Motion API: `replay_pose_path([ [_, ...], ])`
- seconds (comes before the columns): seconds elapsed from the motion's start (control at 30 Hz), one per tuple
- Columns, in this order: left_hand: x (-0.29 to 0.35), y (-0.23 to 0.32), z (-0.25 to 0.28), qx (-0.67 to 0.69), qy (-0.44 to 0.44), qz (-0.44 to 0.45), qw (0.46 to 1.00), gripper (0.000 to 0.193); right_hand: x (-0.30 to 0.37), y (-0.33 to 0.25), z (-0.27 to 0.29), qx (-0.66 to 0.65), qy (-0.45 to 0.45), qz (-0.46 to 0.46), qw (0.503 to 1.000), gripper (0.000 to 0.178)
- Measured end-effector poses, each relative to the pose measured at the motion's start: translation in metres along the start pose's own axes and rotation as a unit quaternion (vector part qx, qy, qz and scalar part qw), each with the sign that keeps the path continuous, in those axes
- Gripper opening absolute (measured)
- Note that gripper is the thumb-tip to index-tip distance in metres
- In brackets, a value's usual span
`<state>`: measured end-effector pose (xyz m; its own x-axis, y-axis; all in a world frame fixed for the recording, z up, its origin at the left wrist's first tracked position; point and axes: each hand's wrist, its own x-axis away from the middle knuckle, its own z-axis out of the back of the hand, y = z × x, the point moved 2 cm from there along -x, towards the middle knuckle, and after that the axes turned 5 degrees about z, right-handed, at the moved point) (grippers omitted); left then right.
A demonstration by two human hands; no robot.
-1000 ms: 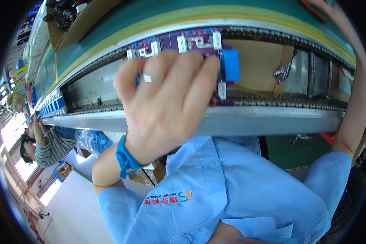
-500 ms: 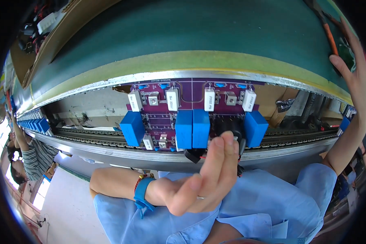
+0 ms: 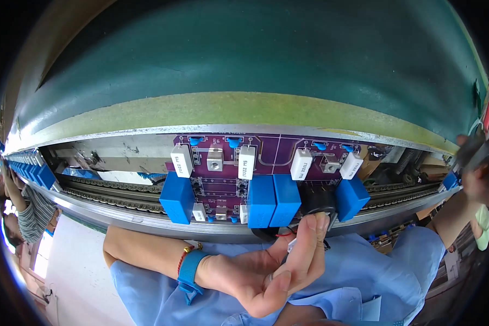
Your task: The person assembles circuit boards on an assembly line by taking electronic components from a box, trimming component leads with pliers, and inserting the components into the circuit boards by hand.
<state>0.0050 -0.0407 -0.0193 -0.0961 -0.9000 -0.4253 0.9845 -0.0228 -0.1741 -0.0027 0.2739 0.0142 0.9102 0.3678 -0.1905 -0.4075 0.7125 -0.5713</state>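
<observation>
A purple circuit board (image 3: 271, 152) lies across the rails, carrying white block parts, metal terminals and blue box capacitors (image 3: 261, 201). My left hand (image 3: 271, 271), with a blue wrist strap (image 3: 190, 271), is closed at the board's near edge. Its fingertips pinch the lower side of a black round component (image 3: 316, 200) beside the right-hand blue capacitor. Red and black wires (image 3: 288, 233) run close to these fingers, and a small white piece shows between them. At the far right, my right hand (image 3: 478, 185) is blurred, closed around a dark tool-like shape (image 3: 467, 155).
A green mat (image 3: 255, 54) with a yellowish border lies beyond the metal rail. Chain conveyor tracks (image 3: 114, 190) run under the board to both sides. A row of blue capacitors (image 3: 35, 173) stands at far left, near another person in a striped sleeve (image 3: 38, 212).
My view has shifted, so the board appears lower. My right hand has come nearer from beside the orange-handled pliers, a dark shape now with it. The left hand stays at the black component.
</observation>
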Motion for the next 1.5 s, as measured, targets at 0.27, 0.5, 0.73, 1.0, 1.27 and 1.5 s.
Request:
replay_pose_path([
  [0.27, 0.000, 0.002, 0.000, -0.017, -0.008, -0.006, 1.000, 0.026, -0.067, -0.044, -0.053, -0.091, -0.017, 0.053, 0.994, 0.029],
  [0.5, 0.000, 0.004, 0.000, -0.020, 0.017, 0.012, 1.000, 0.020, -0.124, -0.079, -0.086, -0.028, -0.025, 0.086, 0.996, 0.028],
  [0.73, 0.000, 0.006, 0.005, -0.054, -0.032, 0.041, 0.997, 0.015, -0.113, -0.073, -0.077, 0.020, -0.026, 0.134, 0.990, 0.027],
  [1.0, 0.002, 0.006, 0.005, -0.022, -0.017, 0.011, 1.000, 0.023, -0.121, -0.070, -0.085, 0.083, -0.027, 0.178, 0.980, 0.026],
  [1.27, 0.003, 0.004, 0.001, -0.015, 0.003, 0.020, 1.000, 0.020, -0.111, -0.065, -0.079, 0.142, -0.020, 0.225, 0.964, 0.025],
  [1.5, 0.004, 0.006, -0.003, -0.042, 0.024, 0.026, 0.998, 0.019, -0.084, -0.049, -0.060, 0.198, -0.012, 0.259, 0.945, 0.024],
])
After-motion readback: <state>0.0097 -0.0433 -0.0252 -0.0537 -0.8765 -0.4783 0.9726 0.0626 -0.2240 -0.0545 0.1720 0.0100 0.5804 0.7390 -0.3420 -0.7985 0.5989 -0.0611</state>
